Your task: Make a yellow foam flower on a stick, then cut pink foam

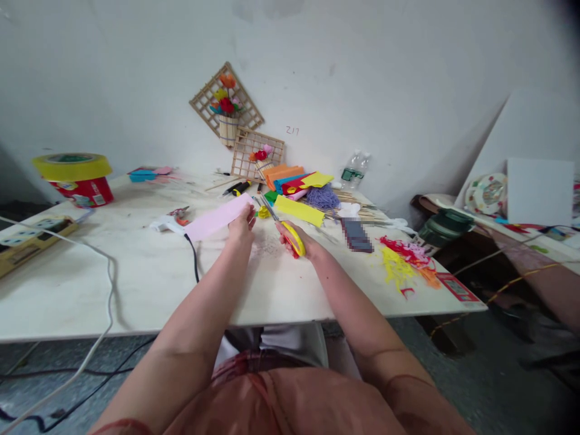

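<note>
My left hand [243, 225] pinches the right end of a pale pink strip [216, 219], paper or felt, which stretches out to the left above the table. In my right hand [299, 243] is a pair of scissors with yellow handles [295, 237], its blades [269, 207] pointing up and left, just right of the strip's end. The blades look apart from the strip. A yellow strip [299, 209] lies beyond my right hand. Between the hands and the pile sits a small yellow piece [263, 212]. A white glue gun [167, 224] rests beside the pink strip's left end.
Folded coloured sheets [290, 178], purple yarn [322, 196] and thin sticks lie at the back. A phone [357, 234] and coloured scraps [401, 269] are right. A power strip [38, 232] and red tub [84, 192] stand left. Lattice panels [242, 154] with flowers lean on the wall.
</note>
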`<control>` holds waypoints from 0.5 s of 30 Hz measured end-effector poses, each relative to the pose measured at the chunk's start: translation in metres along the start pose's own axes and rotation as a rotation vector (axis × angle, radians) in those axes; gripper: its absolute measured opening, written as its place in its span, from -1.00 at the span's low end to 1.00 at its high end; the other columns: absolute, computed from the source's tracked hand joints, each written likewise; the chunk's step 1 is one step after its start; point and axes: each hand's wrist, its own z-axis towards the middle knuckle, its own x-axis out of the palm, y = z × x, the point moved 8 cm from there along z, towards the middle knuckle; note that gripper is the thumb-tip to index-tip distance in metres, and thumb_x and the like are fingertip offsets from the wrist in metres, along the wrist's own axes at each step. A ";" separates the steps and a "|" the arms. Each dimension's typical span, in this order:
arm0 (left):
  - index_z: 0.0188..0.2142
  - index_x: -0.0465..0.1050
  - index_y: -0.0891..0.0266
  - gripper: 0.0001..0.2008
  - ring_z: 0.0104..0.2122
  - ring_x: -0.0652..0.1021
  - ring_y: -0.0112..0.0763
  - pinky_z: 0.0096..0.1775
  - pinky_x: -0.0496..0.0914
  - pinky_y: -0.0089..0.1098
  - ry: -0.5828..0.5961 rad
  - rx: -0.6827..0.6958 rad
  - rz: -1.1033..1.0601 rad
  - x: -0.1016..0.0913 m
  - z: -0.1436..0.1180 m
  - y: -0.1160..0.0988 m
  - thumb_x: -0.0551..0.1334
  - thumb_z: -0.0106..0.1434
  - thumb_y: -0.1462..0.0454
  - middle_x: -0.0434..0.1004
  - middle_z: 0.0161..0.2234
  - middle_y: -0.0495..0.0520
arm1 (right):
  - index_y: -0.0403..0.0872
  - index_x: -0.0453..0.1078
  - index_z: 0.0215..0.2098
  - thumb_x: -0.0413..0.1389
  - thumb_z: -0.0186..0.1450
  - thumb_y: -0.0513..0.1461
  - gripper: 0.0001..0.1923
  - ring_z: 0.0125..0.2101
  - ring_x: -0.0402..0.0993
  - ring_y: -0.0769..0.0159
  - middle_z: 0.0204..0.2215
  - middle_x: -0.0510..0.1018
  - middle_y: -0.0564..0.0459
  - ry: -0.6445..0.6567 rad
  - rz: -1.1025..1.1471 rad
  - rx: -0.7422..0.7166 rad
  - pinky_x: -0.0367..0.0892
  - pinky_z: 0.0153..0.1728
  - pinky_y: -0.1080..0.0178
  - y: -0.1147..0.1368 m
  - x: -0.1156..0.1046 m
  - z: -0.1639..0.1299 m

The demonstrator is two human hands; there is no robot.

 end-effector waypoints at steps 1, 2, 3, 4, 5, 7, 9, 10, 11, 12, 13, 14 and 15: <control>-0.37 0.44 0.24 -0.88 -0.32 0.53 -0.49 -0.24 0.36 -0.46 0.000 -0.014 0.003 -0.001 0.000 0.003 0.28 0.02 0.33 0.53 -0.31 0.04 | -0.03 0.16 -0.25 -0.03 0.19 0.15 -0.56 -0.79 0.08 0.61 -0.60 0.27 0.21 -0.007 -0.003 0.000 -0.01 -0.81 0.50 0.001 0.000 -0.001; -0.36 0.44 0.23 -0.87 -0.30 0.53 -0.48 -0.22 0.36 -0.45 0.005 -0.021 0.006 -0.002 0.000 0.005 0.28 0.03 0.34 0.53 -0.31 0.04 | -0.04 0.16 -0.25 -0.04 0.19 0.15 -0.55 -0.79 0.07 0.61 -0.61 0.27 0.21 -0.009 0.001 0.001 0.00 -0.81 0.49 0.001 -0.001 -0.001; -0.36 0.44 0.22 -0.87 -0.28 0.53 -0.48 -0.20 0.36 -0.44 0.013 -0.026 0.008 -0.003 0.000 0.007 0.28 0.04 0.34 0.53 -0.29 0.04 | -0.05 0.17 -0.26 -0.04 0.19 0.15 -0.55 -0.80 0.07 0.60 -0.62 0.26 0.22 -0.010 0.012 0.000 0.02 -0.81 0.49 0.002 -0.001 -0.001; -0.36 0.45 0.22 -0.88 -0.28 0.53 -0.48 -0.20 0.36 -0.44 0.022 -0.028 0.005 -0.004 0.000 0.009 0.28 0.04 0.34 0.53 -0.29 0.05 | -0.06 0.18 -0.25 -0.04 0.19 0.15 -0.54 -0.80 0.07 0.60 -0.63 0.25 0.22 -0.007 0.028 -0.004 0.04 -0.81 0.48 0.003 0.000 -0.001; -0.36 0.45 0.22 -0.89 -0.28 0.53 -0.48 -0.20 0.37 -0.44 0.037 -0.029 -0.002 -0.005 0.000 0.010 0.28 0.05 0.35 0.54 -0.28 0.06 | -0.06 0.18 -0.25 -0.03 0.19 0.15 -0.53 -0.80 0.07 0.60 -0.63 0.24 0.23 -0.003 0.045 -0.010 0.05 -0.81 0.47 0.003 0.000 -0.001; -0.37 0.46 0.25 -0.90 -0.32 0.54 -0.48 -0.21 0.39 -0.44 0.083 -0.036 -0.019 -0.005 0.000 0.012 0.27 0.06 0.36 0.54 -0.30 0.08 | -0.07 0.19 -0.23 -0.02 0.18 0.15 -0.51 -0.81 0.06 0.60 -0.64 0.23 0.24 0.004 0.070 -0.016 0.07 -0.81 0.46 0.005 0.001 -0.002; -0.38 0.46 0.29 -0.92 -0.37 0.54 -0.47 -0.23 0.41 -0.43 0.131 -0.042 -0.042 -0.004 0.000 0.012 0.27 0.07 0.38 0.54 -0.35 0.10 | -0.08 0.20 -0.21 -0.03 0.18 0.16 -0.50 -0.82 0.06 0.58 -0.65 0.23 0.24 0.014 0.069 -0.019 0.07 -0.81 0.45 0.007 0.001 -0.005; -0.38 0.46 0.31 -0.92 -0.38 0.55 -0.47 -0.23 0.42 -0.43 0.155 -0.047 -0.053 -0.003 0.000 0.012 0.27 0.07 0.38 0.54 -0.36 0.11 | -0.09 0.20 -0.21 -0.04 0.19 0.15 -0.51 -0.82 0.07 0.57 -0.67 0.24 0.23 0.013 0.050 -0.015 0.06 -0.81 0.45 0.008 0.001 -0.007; -0.38 0.46 0.33 -0.93 -0.39 0.55 -0.46 -0.24 0.43 -0.43 0.171 -0.053 -0.062 -0.003 0.000 0.012 0.27 0.07 0.39 0.54 -0.37 0.12 | -0.10 0.21 -0.22 -0.06 0.21 0.14 -0.51 -0.81 0.08 0.55 -0.68 0.25 0.22 0.006 0.021 -0.009 0.07 -0.80 0.44 0.009 0.000 -0.009; -0.38 0.46 0.33 -0.93 -0.39 0.55 -0.45 -0.24 0.44 -0.43 0.186 -0.058 -0.071 -0.002 0.000 0.012 0.27 0.07 0.38 0.54 -0.38 0.13 | -0.12 0.23 -0.23 -0.07 0.23 0.13 -0.52 -0.81 0.10 0.54 -0.69 0.27 0.20 -0.011 -0.019 0.001 0.08 -0.79 0.44 0.010 -0.001 -0.012; -0.38 0.46 0.34 -0.92 -0.38 0.56 -0.44 -0.25 0.44 -0.43 0.200 -0.062 -0.077 -0.001 0.001 0.012 0.28 0.07 0.38 0.54 -0.38 0.13 | -0.14 0.24 -0.24 -0.07 0.24 0.11 -0.53 -0.79 0.13 0.52 -0.70 0.29 0.18 -0.045 -0.059 0.010 0.09 -0.77 0.44 0.011 -0.005 -0.015; -0.37 0.46 0.33 -0.91 -0.38 0.56 -0.44 -0.26 0.45 -0.44 0.209 -0.064 -0.082 -0.001 0.001 0.012 0.28 0.07 0.37 0.55 -0.37 0.13 | -0.16 0.26 -0.25 -0.06 0.25 0.08 -0.55 -0.78 0.15 0.51 -0.71 0.31 0.15 -0.070 -0.081 0.016 0.10 -0.76 0.43 0.012 -0.008 -0.018; -0.37 0.46 0.33 -0.90 -0.39 0.56 -0.44 -0.26 0.45 -0.44 0.211 -0.062 -0.088 -0.001 0.003 0.011 0.29 0.06 0.37 0.55 -0.37 0.13 | -0.17 0.27 -0.26 -0.03 0.25 0.06 -0.56 -0.78 0.16 0.50 -0.70 0.34 0.12 -0.092 -0.096 0.018 0.10 -0.75 0.43 0.014 -0.011 -0.021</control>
